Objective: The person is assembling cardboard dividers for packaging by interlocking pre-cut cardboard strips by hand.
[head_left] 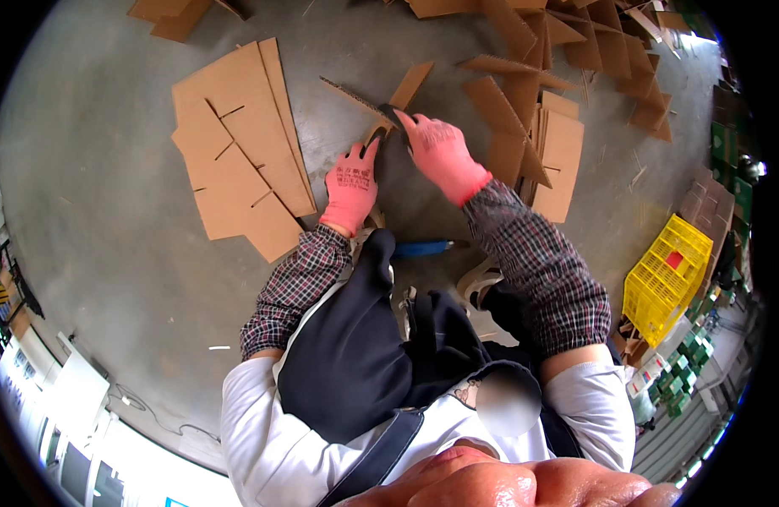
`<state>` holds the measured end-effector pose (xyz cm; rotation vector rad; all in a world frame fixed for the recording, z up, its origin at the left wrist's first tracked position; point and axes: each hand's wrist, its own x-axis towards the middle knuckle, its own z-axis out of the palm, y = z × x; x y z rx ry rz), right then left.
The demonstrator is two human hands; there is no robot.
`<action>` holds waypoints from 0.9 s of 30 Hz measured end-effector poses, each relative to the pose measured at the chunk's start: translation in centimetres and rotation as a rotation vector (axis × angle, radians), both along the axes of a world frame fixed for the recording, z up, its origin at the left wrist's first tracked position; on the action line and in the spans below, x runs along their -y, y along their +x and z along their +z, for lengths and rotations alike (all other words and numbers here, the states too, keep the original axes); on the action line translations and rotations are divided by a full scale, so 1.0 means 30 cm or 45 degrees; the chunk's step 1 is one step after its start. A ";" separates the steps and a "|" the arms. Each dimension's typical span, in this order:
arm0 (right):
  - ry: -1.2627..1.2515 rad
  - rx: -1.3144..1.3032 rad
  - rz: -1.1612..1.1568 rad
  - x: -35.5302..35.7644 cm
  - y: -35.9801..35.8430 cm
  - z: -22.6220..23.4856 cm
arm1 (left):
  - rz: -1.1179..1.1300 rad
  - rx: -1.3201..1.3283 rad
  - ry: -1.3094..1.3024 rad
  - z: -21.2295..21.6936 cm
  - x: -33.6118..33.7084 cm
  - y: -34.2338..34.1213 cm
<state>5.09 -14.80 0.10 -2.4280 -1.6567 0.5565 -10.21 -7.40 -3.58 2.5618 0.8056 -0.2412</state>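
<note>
We grip a thin corrugated cardboard strip over the grey concrete floor, far from us: our gloved left hand pinches its near end, our right hand clasps its middle. Flat cardboard sheets lie left.

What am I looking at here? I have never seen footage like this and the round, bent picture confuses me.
This is one picture from a wide fisheye camera worn on a person's head, looking down, so straight edges curve toward the rim. No machine is at work: the two arms in checked sleeves coming up from below are the person's own. Both hands wear pink gloves. The left hand and the right hand together grip a narrow cardboard strip over a grey concrete floor. To the left lies a stack of flat cardboard sheets; more cardboard pieces lie to the right. A blue-handled tool lies near the knees, and a yellow plastic crate stands at the right.
</note>
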 end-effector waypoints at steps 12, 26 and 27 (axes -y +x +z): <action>0.665 -0.204 -0.357 0.230 -0.050 0.053 | 0.359 0.224 -0.099 0.104 -0.012 -0.301; -0.188 0.037 -1.714 1.001 0.559 -0.043 | -0.006 0.039 0.046 0.063 -0.006 -0.035; -0.226 -0.071 -1.710 1.202 0.605 -0.137 | -0.004 0.045 -0.030 0.052 0.052 -0.046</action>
